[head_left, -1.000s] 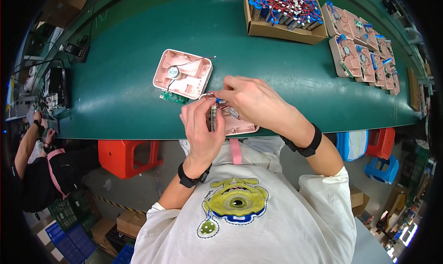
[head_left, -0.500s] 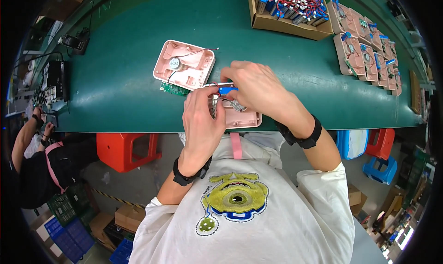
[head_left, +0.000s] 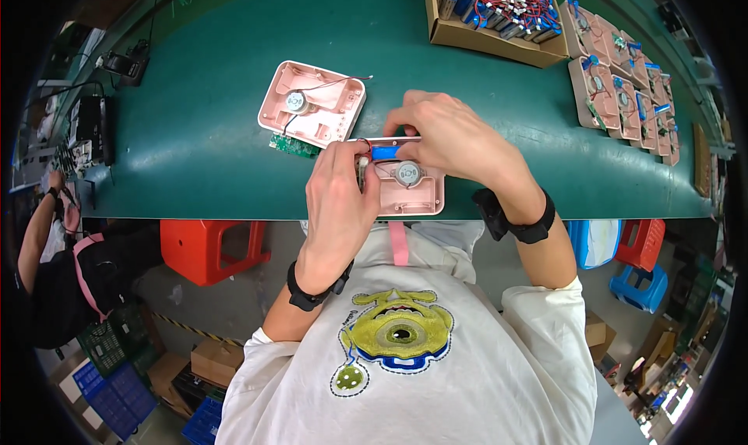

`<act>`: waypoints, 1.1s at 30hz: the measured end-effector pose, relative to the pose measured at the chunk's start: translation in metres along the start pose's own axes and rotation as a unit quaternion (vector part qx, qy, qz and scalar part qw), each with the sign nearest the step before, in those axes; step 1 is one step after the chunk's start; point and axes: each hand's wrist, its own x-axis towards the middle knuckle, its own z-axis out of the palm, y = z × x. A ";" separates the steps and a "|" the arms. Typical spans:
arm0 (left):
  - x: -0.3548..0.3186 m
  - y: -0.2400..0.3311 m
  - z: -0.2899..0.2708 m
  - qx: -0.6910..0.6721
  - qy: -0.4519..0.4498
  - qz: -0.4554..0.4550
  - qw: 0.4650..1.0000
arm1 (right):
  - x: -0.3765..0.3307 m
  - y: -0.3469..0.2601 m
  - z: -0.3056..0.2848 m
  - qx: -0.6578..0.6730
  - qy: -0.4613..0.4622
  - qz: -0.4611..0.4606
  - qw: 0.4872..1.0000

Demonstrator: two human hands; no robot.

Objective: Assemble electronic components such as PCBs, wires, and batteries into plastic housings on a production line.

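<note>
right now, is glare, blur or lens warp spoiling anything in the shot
Head view: soft glare on the green tabletop, left of the green circuit board; head view: black corners and bowed edges toward the rim; head view: left hand and right hand look fairly sharp.

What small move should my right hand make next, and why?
The right hand should probably press the blue battery down: it lies along the far side of the pink case, with that hand at its right end, while the left hand covers the case's left side.
</note>
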 end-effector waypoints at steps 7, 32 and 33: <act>0.007 0.001 -0.008 -0.042 0.006 -0.008 0.999 | -0.012 0.005 -0.005 -0.022 0.008 0.021 0.999; 0.015 -0.019 -0.022 -0.056 -0.007 -0.005 0.998 | 0.001 -0.006 0.020 -0.110 0.228 -0.182 0.950; 0.017 -0.021 -0.023 -0.056 -0.003 -0.007 0.998 | -0.001 -0.006 0.020 -0.104 0.243 -0.193 0.945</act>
